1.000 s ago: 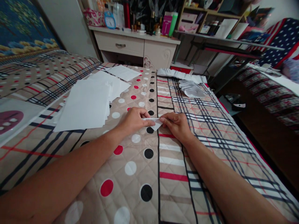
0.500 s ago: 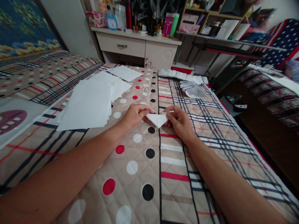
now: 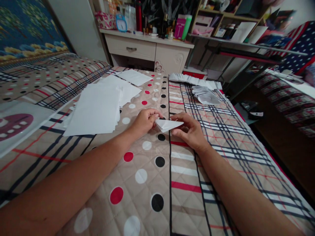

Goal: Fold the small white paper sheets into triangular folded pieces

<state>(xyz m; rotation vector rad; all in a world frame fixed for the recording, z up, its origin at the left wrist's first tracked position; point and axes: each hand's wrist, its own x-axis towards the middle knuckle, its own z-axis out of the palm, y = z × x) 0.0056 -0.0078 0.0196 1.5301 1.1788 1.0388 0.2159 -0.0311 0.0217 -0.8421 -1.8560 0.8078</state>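
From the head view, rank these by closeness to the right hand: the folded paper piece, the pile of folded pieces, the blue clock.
1. folded paper piece: pinched between right hand and left hand.
2. pile of folded pieces: farther up the bed, slightly right.
3. blue clock: on the dresser, far left.

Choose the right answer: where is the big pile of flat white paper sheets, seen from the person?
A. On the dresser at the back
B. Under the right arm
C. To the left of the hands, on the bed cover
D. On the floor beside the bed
C. The pile of sheets lies on the bed cover, to the left of the left hand, which holds the folded paper together with the right hand.
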